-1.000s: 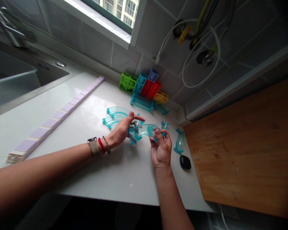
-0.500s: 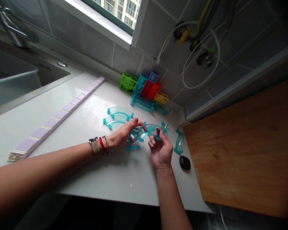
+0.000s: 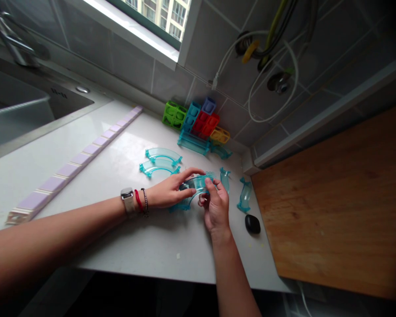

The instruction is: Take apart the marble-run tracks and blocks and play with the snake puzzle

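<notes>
Right hand [image 3: 216,209] is pinching the curved, see-through teal plastic track piece [image 3: 199,182], thumb on top. Left hand [image 3: 166,191] is clamping its other side, thumb and fingers spread along it. Piece is sitting between both hands, over the white bench [image 3: 135,246]. More teal plastic [image 3: 185,204] is showing just below the left fingers; can't tell if joined. My take: holding near the ends, pressing lightly and evenly, is best for avoiding twist.
</notes>
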Motion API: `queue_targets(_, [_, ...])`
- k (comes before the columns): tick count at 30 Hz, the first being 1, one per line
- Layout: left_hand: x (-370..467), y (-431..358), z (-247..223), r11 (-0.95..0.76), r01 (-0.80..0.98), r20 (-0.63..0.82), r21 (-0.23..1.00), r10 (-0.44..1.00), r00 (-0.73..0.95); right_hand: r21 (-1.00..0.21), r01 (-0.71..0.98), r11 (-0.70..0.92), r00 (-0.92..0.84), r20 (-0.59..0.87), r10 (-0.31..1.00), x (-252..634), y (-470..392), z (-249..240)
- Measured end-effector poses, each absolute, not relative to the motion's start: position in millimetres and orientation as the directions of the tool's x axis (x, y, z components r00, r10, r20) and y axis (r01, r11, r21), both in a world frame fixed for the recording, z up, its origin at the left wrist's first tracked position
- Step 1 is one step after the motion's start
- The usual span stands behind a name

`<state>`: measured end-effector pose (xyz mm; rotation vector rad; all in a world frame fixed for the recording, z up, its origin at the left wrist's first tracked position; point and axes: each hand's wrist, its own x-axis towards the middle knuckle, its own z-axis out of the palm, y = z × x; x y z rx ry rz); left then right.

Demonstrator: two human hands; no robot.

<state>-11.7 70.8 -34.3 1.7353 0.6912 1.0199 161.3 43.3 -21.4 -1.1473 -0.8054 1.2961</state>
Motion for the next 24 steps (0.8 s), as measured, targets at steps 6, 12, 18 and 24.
queue_targets(6, [-7.6, 66.9, -34.8, -0.286, -0.024, 0.258, 0.958, 0.823, 0.507, -0.989, -0.069, 0.129, 0.278, 0.105, 0.955, 157.4, 41.1, -27.8])
queue_targets(12, [-5.1, 72.9, -37.5, -0.167, -0.096, 0.191, 0.981, 0.908, 0.372, -0.993, -0.001, 0.118, 0.298, 0.112, 0.948, 157.0, 43.6, -29.7])
queue_targets(18, [-3.0, 75.1, -40.5, -0.078, -0.171, 0.133, 0.982, 0.932, 0.337, -0.985, 0.126, 0.121, 0.229, 0.148, 0.962, 157.0, 43.2, -30.1])
queue_targets(24, [-2.4, 76.2, -36.3, 0.06, -0.3, 0.044, 0.952, 0.943, 0.329, -0.974, 0.184, 0.132, 0.193, 0.167, 0.967, 157.2, 43.1, -30.4])
